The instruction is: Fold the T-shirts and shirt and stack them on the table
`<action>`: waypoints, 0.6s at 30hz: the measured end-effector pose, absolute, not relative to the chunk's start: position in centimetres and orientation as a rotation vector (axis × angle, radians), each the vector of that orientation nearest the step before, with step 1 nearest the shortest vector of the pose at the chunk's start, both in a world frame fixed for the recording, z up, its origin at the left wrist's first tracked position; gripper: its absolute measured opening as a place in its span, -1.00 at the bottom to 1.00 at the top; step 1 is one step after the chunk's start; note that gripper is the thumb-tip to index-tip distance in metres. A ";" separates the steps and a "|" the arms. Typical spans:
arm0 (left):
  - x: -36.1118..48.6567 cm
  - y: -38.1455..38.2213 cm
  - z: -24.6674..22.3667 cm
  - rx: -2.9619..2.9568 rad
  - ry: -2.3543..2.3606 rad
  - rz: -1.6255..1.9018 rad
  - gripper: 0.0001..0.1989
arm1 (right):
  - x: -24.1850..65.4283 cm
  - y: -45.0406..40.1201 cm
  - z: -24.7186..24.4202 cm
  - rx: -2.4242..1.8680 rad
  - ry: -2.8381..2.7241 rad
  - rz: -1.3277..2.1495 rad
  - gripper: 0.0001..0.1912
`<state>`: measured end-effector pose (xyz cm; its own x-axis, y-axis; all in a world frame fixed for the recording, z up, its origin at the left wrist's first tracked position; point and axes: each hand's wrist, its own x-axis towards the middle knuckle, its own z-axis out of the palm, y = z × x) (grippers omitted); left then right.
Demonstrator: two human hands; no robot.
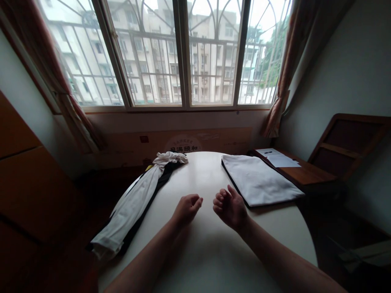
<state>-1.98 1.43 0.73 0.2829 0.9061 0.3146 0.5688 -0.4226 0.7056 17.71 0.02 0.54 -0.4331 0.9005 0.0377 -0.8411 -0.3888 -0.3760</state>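
Both empty, best held loose, your left hand [187, 211], fingers bunched, and right hand [231, 207], thumb apart, hang between clothes [139, 201] and flat cloth [261, 179].

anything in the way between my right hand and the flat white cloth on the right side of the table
Nothing visible does: the right hand is beside the near left corner of the flat white cloth; whether they touch is unclear.

Two cloth piles [134, 213] [259, 179], one table [207, 256] (two curtains [45, 57] [288, 77]).
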 end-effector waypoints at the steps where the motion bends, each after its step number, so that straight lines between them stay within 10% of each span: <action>1: -2.0 1.4 0.8 2.097 1.324 0.979 -0.62 | 17.7 -0.1 0.6 -0.212 -0.416 1.983 -0.62; 18: -2.5 1.9 0.4 2.079 1.355 1.001 -0.61 | 17.8 1.1 0.0 -0.779 -0.484 1.407 -0.52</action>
<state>-2.50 1.91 0.44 0.2493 0.9130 0.3230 0.5771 -0.4079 0.7075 17.85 1.12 -0.03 0.1302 0.9810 -0.1439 -0.6843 -0.0162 -0.7290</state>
